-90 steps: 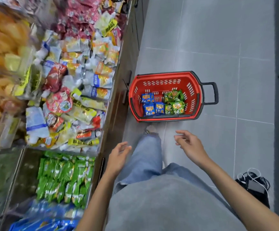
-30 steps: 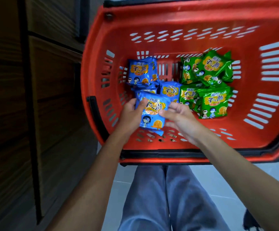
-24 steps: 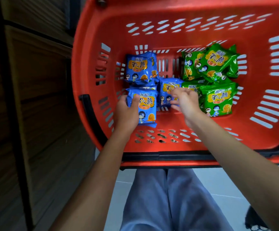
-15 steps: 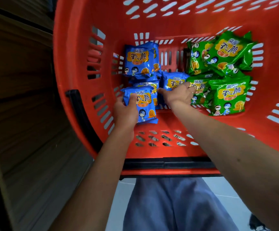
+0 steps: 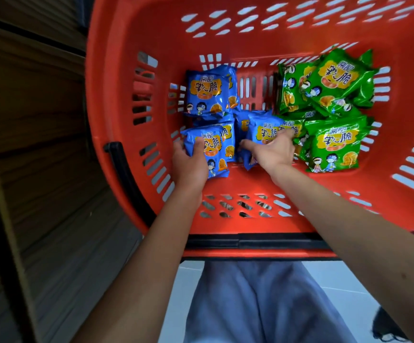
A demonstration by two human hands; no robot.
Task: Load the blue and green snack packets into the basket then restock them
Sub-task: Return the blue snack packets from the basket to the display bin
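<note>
- The fingers of my left hand (image 5: 191, 162) were curled round a blue foil snack packet (image 5: 212, 147). My thumb lay on its printed face and the other fingers were wrapped behind its left edge.
- That packet sat low in the red slotted plastic basket (image 5: 126, 70), at the near end of the blue pile.
- The fingers of my right hand (image 5: 273, 152) were clamped on a second blue packet (image 5: 262, 128), just right of my left fingers, gripping across its lower half.
- More blue packets lay just beyond both sets of fingers, one of them (image 5: 206, 95) propped up toward the far wall.
- The green foil snack packets (image 5: 334, 144) lay in an overlapping heap to the right of my right fingers. The nearest was so close that I could not tell whether my fingertips touched it.
- I judged these packets light, puffed with air, and slick and crinkly to hold. The snack inside was probably brittle.
- A hold at the side edges or crimped seams seemed best, rather than a squeeze across the middle.
- With both colours in the basket, loading looked done, and I took this for lifting blue ones out to restock.
- A dark wooden cabinet (image 5: 40, 144) stood left of my left fingers, outside the basket.
</note>
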